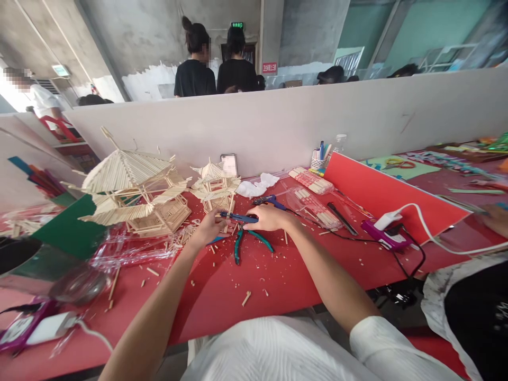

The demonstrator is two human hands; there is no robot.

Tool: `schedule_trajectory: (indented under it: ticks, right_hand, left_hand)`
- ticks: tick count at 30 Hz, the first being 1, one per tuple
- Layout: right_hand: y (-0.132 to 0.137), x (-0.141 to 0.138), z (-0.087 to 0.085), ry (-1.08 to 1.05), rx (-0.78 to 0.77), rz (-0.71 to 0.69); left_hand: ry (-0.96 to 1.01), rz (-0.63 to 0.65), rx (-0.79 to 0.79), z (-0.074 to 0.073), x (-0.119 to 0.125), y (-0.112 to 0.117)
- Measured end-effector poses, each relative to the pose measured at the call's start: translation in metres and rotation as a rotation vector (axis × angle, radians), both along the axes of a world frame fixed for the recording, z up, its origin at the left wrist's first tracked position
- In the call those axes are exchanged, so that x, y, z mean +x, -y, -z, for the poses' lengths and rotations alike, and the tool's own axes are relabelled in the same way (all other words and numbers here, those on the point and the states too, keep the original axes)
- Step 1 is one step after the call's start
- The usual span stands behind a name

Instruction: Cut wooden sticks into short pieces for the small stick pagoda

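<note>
Between my hands is a slim dark-blue bar-shaped tool; its exact kind is hard to make out. My left hand is closed on its left end, and my right hand grips the right end. Just below lie pliers with green handles, handles spread toward me, their jaws partly hidden. A blue glue gun rests behind my right hand. Beyond my left hand stands a small pavilion model of wooden sticks, with a larger stick pavilion to its left.
Wood scraps litter the red table. Packs of sticks, a black pen-like tool and a purple power strip lie right. A red board stands there; a white partition runs behind. Plastic wrap lies left.
</note>
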State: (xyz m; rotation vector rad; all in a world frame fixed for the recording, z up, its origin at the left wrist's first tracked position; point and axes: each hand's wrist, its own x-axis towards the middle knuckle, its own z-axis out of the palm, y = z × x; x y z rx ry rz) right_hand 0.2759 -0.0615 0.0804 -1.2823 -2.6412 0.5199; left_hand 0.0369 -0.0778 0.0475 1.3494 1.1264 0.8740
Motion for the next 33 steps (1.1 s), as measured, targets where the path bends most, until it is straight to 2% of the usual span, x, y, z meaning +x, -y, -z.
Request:
schedule_trajectory:
  ticks: [6,14,21,33]
  right_hand:
    - [-0.0010,0.0011,-0.0001,-0.008,0.004,0.038]
    - [-0.0021,0.0007,0.0029,-0.021,0.021,0.032]
    - [-0.0001,-0.0003,-0.0010,0.008,-0.012,0.050]
    - [0.0004,0.0010,-0.0012,0.016,-0.002,0.040]
  left_hand:
    - [-0.002,-0.017,-0.012,-0.0010,0.0010,0.0006]
    - [-0.015,0.003,0.003,-0.0009,-0.0004,0.0002]
    - [-0.017,0.033,0.024,0.0017,-0.0024,-0.0016]
    - [-0.064,0.019,0.037,0.0014,-0.0006,0.0007]
